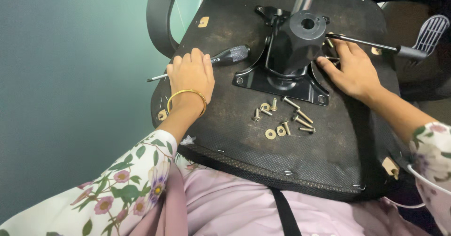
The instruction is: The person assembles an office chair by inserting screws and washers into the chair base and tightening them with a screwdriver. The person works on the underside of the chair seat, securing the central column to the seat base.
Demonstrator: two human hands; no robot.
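Chair seat [225, 137] lies upside down across the lap, so its black metal plate [286, 71] faces up. Right hand [354, 71] presses there, fingers loose. Left hand [190, 74] grips the screwdriver [225, 56]. Bolts and washers [282, 118] wait nearby.

Labels on the seat underside

We note one small tan rectangular label [203, 22] near the upper left of the dark seat underside [225, 123]; we see no packages, signs or screens.
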